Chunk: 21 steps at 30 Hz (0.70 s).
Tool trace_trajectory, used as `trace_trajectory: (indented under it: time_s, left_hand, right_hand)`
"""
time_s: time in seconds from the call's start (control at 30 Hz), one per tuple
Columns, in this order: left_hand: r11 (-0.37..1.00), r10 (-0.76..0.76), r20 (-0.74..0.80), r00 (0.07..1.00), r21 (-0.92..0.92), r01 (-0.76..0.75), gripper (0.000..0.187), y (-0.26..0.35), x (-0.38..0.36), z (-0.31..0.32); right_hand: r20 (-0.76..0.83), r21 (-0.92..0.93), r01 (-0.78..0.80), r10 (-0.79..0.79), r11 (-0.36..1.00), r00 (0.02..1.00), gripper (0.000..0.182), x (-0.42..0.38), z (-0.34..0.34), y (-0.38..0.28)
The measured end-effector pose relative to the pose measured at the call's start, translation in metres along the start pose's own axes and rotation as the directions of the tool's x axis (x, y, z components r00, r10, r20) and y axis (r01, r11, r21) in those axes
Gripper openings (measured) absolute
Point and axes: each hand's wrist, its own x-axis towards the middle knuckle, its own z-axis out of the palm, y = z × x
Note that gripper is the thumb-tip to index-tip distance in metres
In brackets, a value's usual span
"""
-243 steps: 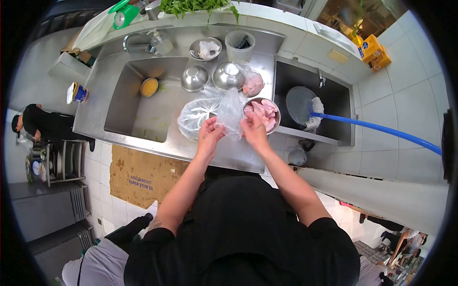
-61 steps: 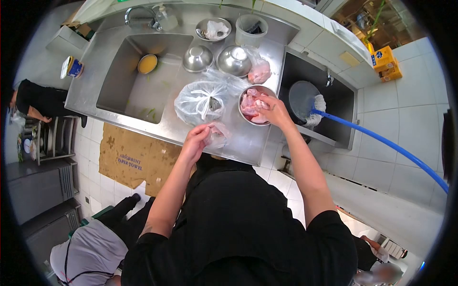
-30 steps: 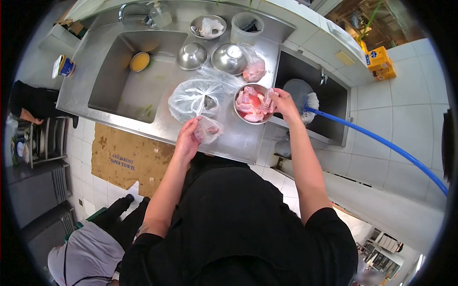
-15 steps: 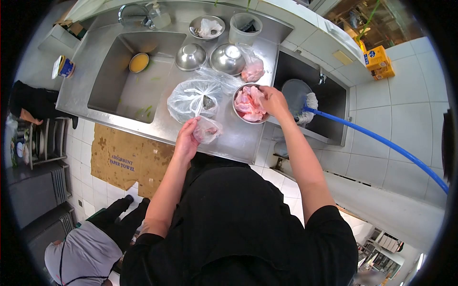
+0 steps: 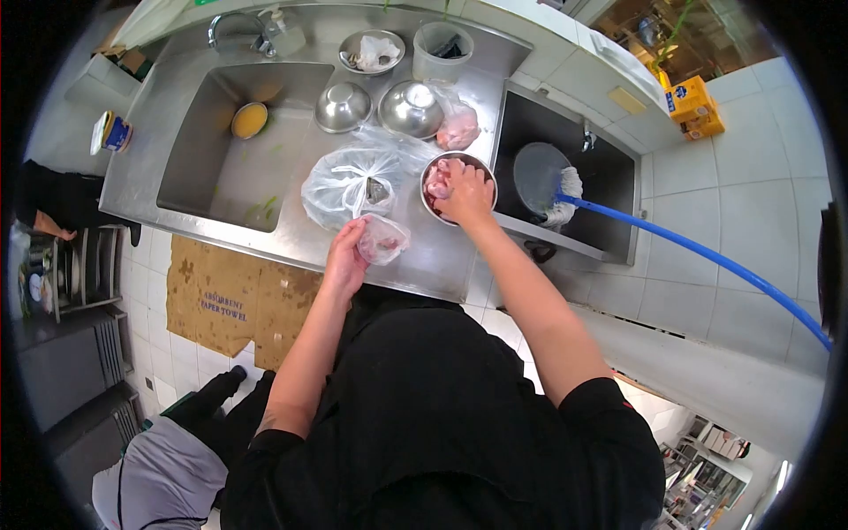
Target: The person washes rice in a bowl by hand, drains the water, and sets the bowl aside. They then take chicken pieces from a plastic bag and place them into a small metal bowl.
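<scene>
Raw pink meat pieces (image 5: 437,179) heaped in a round steel bowl (image 5: 427,202) on the desk, partly hidden under the right hand (image 5: 468,190), small clear plastic bag (image 5: 385,240), crumpled, reddish inside, pinched in the left hand (image 5: 347,254)

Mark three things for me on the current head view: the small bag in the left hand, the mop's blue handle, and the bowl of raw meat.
Small bag (image 5: 385,240): head view, on its clear plastic side.
Blue handle (image 5: 698,247): head view, midway along the shaft.
Bowl (image 5: 492,202): head view, on its metal rim.
</scene>
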Motion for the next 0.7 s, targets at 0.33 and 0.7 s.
trace_trajectory:
  time_s: [0.33, 0.7]
  left_hand:
    - [1.000, 0.009, 0.028, 1.000, 0.009, -0.009, 0.023, 0.004, -0.005, 0.009]
    - [1.000, 0.004, -0.011, 1.000, 0.024, -0.004, 0.023, 0.003, -0.002, -0.002]
  right_hand:
    - [0.029, 0.429, -0.119, 0.118, 0.896, 0.993, 0.032, 0.023, 0.005, 0.026]
    - [0.384, 0.639, -0.181, -0.106, 0.747, 0.917, 0.039, 0.040, -0.042, 0.063]
